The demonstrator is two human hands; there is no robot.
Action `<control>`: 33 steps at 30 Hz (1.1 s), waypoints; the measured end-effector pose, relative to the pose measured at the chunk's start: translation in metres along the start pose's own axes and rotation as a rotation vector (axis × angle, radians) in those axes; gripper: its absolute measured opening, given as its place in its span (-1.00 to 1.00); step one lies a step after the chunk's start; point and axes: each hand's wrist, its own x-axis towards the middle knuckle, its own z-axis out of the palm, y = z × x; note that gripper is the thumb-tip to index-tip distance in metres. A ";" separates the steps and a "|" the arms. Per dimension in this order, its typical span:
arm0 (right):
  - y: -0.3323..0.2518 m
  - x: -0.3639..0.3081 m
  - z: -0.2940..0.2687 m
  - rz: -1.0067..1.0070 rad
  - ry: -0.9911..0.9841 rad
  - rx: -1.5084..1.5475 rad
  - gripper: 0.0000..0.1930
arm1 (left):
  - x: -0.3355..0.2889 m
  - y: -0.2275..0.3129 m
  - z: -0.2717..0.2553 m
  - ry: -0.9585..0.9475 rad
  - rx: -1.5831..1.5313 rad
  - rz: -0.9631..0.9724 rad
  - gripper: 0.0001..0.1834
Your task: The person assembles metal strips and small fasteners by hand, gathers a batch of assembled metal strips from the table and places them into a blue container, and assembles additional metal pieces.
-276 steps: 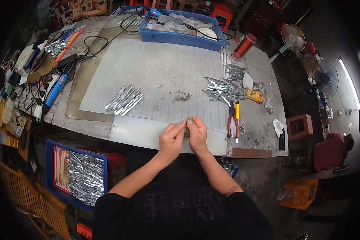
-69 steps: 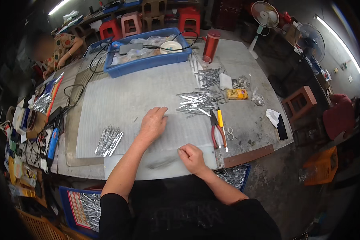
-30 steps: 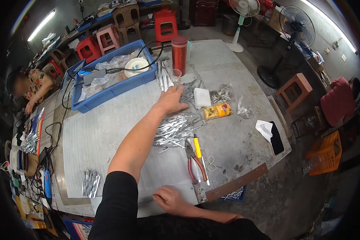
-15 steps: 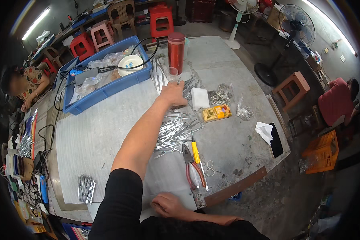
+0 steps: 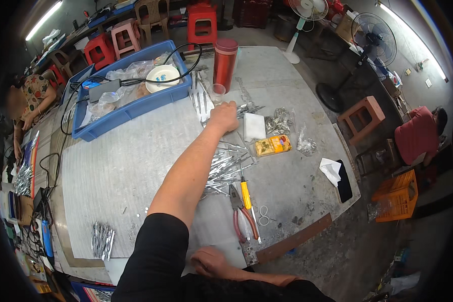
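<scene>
My left hand [image 5: 224, 117] reaches across the table, its fingers curled over thin silvery metal strips [image 5: 249, 108] that stick out beyond its right side. The fingertips are hidden. A larger loose heap of similar strips [image 5: 225, 168] lies nearer, partly behind my left forearm. Past my left hand stand a small clear cup [image 5: 217, 92] and a tall red tumbler [image 5: 225, 65]. My right hand [image 5: 210, 261] rests closed at the near table edge; whatever its curled fingers may contain is hidden.
Right of the left hand lie a white block [image 5: 254, 127], a yellow snack pack [image 5: 273, 145] and bags of small metal parts [image 5: 280, 121]. Pliers [image 5: 244, 216] and a yellow-handled screwdriver [image 5: 245, 195] lie nearer. A blue crate [image 5: 131, 108] stands left; a phone [image 5: 344, 183] lies right. Two people sit nearby.
My left hand has drawn in slightly toward me, and its fingers have curled from spread to closed over the strips. My right hand stays about where it was. The view has shifted slightly.
</scene>
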 end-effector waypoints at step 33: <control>-0.009 0.004 -0.001 0.108 0.052 0.086 -0.93 | -0.105 -0.046 -0.108 0.125 -0.267 0.128 -0.70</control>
